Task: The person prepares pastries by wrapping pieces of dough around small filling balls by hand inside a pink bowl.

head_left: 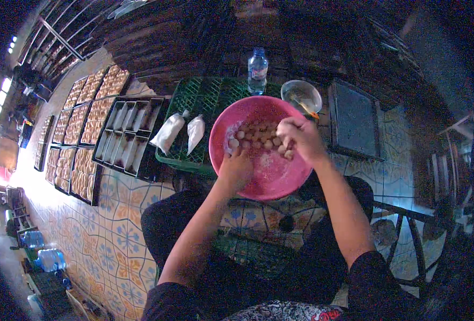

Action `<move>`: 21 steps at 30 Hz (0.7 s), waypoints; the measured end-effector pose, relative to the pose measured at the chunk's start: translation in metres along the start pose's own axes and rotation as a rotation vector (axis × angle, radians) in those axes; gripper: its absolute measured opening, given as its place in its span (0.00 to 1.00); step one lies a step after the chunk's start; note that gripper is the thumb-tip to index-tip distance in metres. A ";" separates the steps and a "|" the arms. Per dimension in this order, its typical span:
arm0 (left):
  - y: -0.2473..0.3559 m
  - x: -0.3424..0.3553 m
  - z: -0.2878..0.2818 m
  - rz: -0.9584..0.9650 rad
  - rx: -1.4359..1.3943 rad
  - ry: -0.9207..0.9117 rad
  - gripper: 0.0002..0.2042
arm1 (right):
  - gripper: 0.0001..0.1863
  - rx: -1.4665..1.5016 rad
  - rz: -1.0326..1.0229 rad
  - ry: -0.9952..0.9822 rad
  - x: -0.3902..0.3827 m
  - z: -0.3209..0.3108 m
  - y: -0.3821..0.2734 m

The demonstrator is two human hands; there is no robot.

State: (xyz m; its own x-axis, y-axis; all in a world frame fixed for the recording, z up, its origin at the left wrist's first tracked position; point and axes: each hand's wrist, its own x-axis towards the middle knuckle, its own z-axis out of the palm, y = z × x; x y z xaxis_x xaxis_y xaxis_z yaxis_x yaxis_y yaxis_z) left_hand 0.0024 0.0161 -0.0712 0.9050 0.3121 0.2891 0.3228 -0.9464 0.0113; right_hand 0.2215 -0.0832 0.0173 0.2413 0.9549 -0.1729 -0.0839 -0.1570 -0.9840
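Observation:
A pink plastic basin (pixel 271 186) stands before me on an upturned-looking green crate (pixel 202 91). Many small round beige balls, like dough (pixel 256 136), lie clustered in its far half, with white powder dusted on the wall and bottom. My left hand (pixel 236 167) reaches inside at the left, its fingers extended beside the balls and the powder. Over the right side of the basin is my right hand (pixel 302 140), fingers curled inward just above the balls. Whatever lies within that curl is hidden and slightly blurred.
Two bags of white powder (pixel 168 132) rest on the crate, left of the basin. Behind stand a water bottle (pixel 257 72) and a bowl (pixel 294 91) with an orange-tipped utensil. Compartmented trays (pixel 127 134) and trays of buns (pixel 75 125) lie left; a dark flat tray (pixel 357 120) lies right.

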 end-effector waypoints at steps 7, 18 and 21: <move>0.014 0.015 -0.003 -0.346 -0.483 -0.482 0.12 | 0.13 -0.019 0.013 0.086 -0.002 0.001 0.005; -0.002 0.031 -0.056 -0.359 -0.916 -0.122 0.17 | 0.15 -0.211 -0.163 0.042 0.000 0.020 0.012; 0.000 0.039 -0.064 -0.610 -1.127 -0.100 0.18 | 0.16 -0.309 -0.285 0.052 0.000 0.026 0.017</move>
State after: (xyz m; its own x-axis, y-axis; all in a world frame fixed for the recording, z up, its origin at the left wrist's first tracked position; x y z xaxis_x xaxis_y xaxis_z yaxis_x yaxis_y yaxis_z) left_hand 0.0203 0.0230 0.0019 0.7270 0.6759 -0.1207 0.3226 -0.1811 0.9291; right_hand 0.1944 -0.0795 0.0012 0.2621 0.9583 0.1136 0.2854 0.0355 -0.9578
